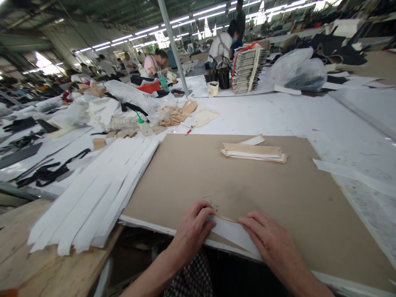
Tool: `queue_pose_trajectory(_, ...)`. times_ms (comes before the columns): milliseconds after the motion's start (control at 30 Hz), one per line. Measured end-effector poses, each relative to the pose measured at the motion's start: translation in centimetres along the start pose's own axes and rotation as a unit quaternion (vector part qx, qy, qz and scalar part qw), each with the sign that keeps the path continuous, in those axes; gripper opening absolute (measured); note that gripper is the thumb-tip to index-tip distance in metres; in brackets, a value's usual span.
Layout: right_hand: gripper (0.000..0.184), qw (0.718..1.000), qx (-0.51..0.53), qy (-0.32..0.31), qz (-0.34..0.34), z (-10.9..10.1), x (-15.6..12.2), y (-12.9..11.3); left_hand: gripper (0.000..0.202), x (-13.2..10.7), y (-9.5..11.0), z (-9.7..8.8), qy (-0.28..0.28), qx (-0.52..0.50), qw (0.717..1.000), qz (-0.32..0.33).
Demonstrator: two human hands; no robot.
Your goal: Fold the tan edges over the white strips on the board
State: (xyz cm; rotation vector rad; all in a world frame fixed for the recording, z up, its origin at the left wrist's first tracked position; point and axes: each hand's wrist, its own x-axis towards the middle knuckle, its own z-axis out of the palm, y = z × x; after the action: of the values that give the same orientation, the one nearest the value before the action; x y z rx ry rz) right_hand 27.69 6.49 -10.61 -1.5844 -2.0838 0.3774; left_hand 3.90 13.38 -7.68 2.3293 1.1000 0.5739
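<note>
Near the front edge of a brown board (185, 173) lies a white strip (233, 234) with a thin tan edge along its far side. My left hand (196, 225) grips the strip's left end, thumb and curled fingers pressed together on it. At the other end, my right hand (269, 235) rests with its fingers on the strip, fingertips at the tan edge and the thumb hidden. Farther back on the board sits a small stack of tan and white folded strips (253, 152).
Left of the board, long white strips (102, 185) lie fanned out over the table edge. Beyond are a green-capped bottle (144, 126), tan pieces (176, 115), a bound stack (247, 68) and a plastic bag (298, 70). A metal pole (173, 47) rises behind; other people work farther off.
</note>
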Motion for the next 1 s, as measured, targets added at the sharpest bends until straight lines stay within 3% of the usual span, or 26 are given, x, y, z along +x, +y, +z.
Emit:
queue_pose_trajectory(367,0.022,0.999,0.002,-0.041,-0.001,-1.1,0.7,-1.0,0.013,-0.3,-0.1,-0.3,-0.003,-0.038,0.999,-0.035)
queue_pose_trajectory(500,0.024,0.998,-0.054,0.012,-0.036,-0.3,2.5,-2.8,0.012,-0.3,-0.2,-0.1,0.000,-0.042,0.998,-0.037)
queue_pose_trajectory(633,0.014,0.993,-0.087,0.040,-0.074,1.7,4.1,-4.0,0.010,-0.3,-0.2,-0.1,0.014,-0.030,0.999,-0.015)
queue_pose_trajectory(733,0.017,0.992,-0.094,0.040,-0.070,2.5,4.3,-3.7,0.015,-0.3,-0.3,-0.1,0.017,-0.002,1.000,0.016)
queue_pose_trajectory(1000,0.030,0.995,-0.079,0.027,-0.055,1.1,2.6,-2.1,0.024,-0.5,-1.0,0.4,0.006,0.077,0.993,0.086)
